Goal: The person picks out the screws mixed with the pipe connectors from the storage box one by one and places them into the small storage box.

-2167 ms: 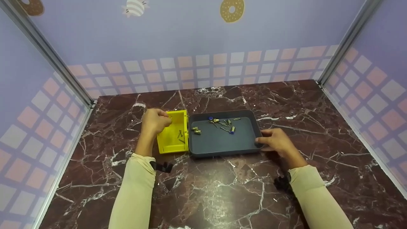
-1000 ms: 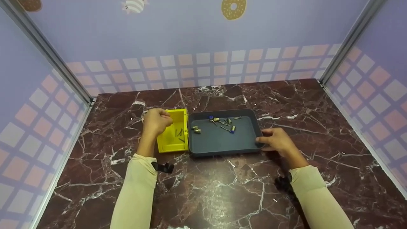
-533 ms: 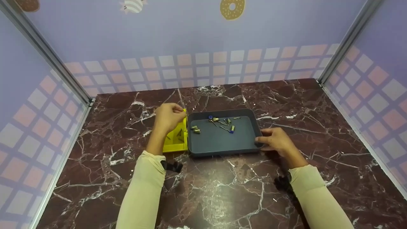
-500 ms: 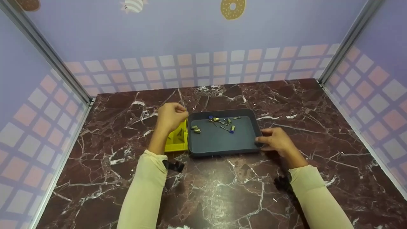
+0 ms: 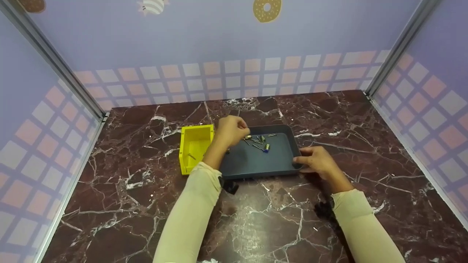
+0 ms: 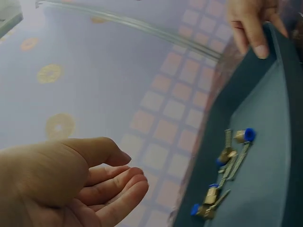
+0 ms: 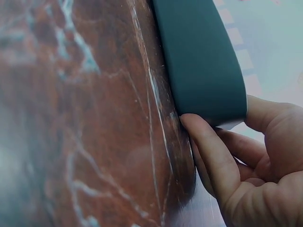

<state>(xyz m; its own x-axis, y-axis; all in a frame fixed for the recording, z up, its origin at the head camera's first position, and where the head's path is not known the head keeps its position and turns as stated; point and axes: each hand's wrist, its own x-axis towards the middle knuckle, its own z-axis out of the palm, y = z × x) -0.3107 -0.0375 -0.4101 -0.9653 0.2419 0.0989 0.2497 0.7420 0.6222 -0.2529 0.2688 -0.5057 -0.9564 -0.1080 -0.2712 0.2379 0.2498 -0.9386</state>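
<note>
- At far left, a metal post (image 5: 52, 60) rises at the corner of the wall panels; from there a broad run of marbled table (image 5: 124, 204) reaches to the bin.
- Above that stretch, a striped candy print (image 5: 153, 6) decorates the back wall.
- The yellow bin (image 5: 197, 137) stands on the table, its left, back and part of its front edge showing; the left forearm covers its right front corner. A thin metal bit (image 5: 191, 156) lies inside.
- The left hand (image 5: 231, 129) hangs over the grey tray's (image 5: 270, 164) back left corner, fingers loosely curled, a gap between thumb and fingertips in the left wrist view, with nothing seen in its hold.
- The tray sits flat beside the bin; the forearm hides where the two edges meet. A strip of table separates its back rim from the wall, and a deeper one lies in front.
- Towards the tray's back, brass fittings with blue collars (image 5: 267, 148) and spiral bits (image 5: 257, 147) lie loosely grouped; any markings are too small to read. A doughnut print (image 5: 267, 16) is on the wall above.
- The right hand (image 5: 318, 160) pinches the tray's right end, thumb over the rim, fingers outside; table extends beyond to the right post (image 5: 401, 47).
</note>
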